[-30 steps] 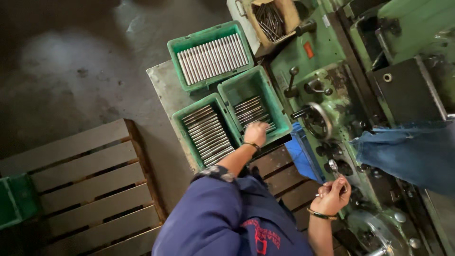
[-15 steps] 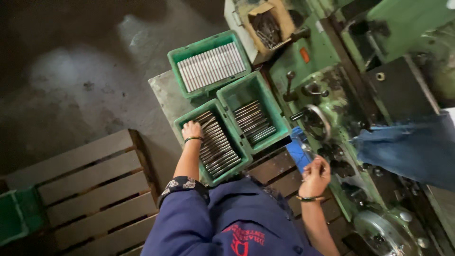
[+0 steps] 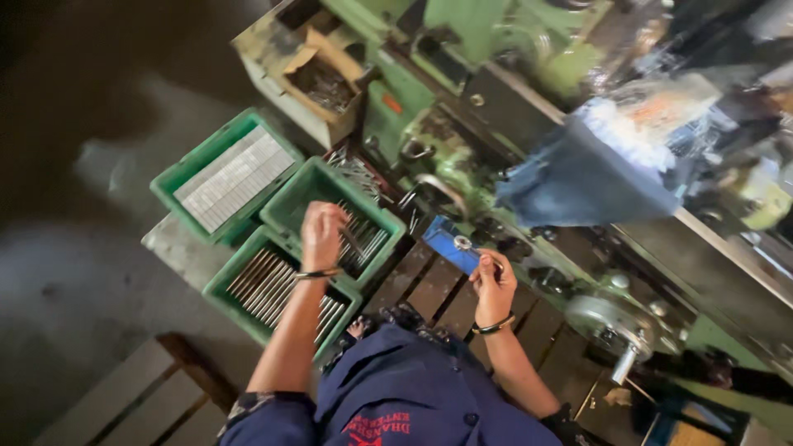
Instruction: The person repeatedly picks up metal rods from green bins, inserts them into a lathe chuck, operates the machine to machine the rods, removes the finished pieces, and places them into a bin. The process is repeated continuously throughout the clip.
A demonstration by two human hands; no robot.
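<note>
My left hand [image 3: 320, 234] is over the middle green crate [image 3: 301, 201] and pinches a thin metal rod [image 3: 353, 241] just above the rods lying in it. Close to my arm, the near green crate [image 3: 223, 291] holds a row of long metal rods. My right hand [image 3: 493, 282] is raised beside a blue block [image 3: 443, 239] at the lathe's edge, its fingers closed on a small metal tool with a round end [image 3: 462, 243]. Both wrists wear dark bands.
A third green crate [image 3: 192, 168] packed with rods sits farther left. A green lathe [image 3: 462, 99] runs along the right, with a blue cloth [image 3: 578, 177], a handwheel [image 3: 615, 318] and a box of scrap [image 3: 326, 74]. Wooden slats [image 3: 425, 289] lie under me.
My left hand has gone from the near crate to the middle crate and now holds a rod. The right hand stays by the blue block. The view has swung and moved closer.
</note>
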